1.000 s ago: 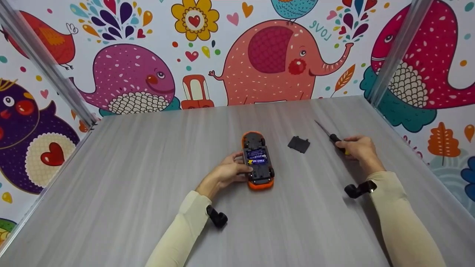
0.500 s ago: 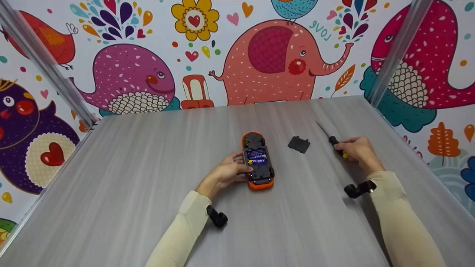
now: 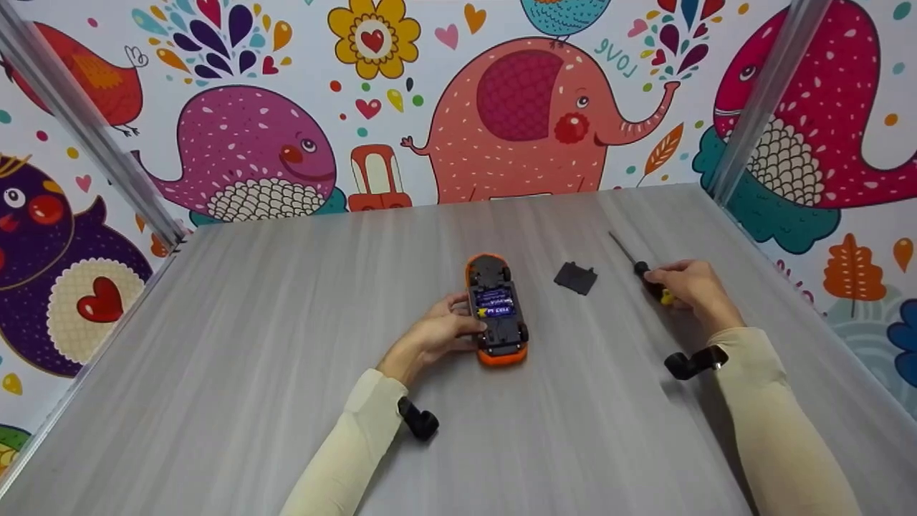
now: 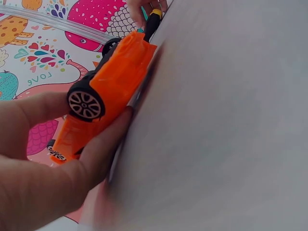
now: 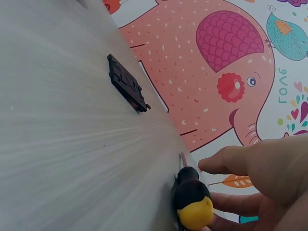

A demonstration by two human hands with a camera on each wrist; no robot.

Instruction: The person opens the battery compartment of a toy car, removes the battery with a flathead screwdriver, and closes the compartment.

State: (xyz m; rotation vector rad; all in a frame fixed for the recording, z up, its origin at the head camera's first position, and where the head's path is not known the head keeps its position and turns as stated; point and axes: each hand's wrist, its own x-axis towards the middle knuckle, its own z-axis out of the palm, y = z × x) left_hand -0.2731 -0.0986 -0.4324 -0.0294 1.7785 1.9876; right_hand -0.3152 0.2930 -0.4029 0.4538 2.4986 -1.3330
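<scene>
An orange toy car [image 3: 502, 357] lies wheels-up on the table, its dark underside facing up. Blue batteries [image 3: 496, 302] sit in its uncovered compartment. My left hand [image 3: 438, 331] holds the car by its left side; in the left wrist view, thumb and fingers are on either side of the orange body [image 4: 120, 72]. On the right, a screwdriver [image 3: 650, 284] with a black and yellow handle lies on the table, its shaft pointing away. My right hand [image 3: 693, 287] is over the handle. In the right wrist view, the thumb stands slightly off the screwdriver's handle [image 5: 190, 197], other fingers beside it.
A black battery cover [image 3: 576, 278] lies flat between the car and the screwdriver. The grey table [image 3: 272, 344] meets a cartoon-printed wall [image 3: 387, 107] at the back. Metal posts [image 3: 770, 107] rise at both back corners.
The screwdriver has turned slightly and now rests with more of its handle showing. My right hand has loosened and shifted slightly away from me. The left hand and car stay put.
</scene>
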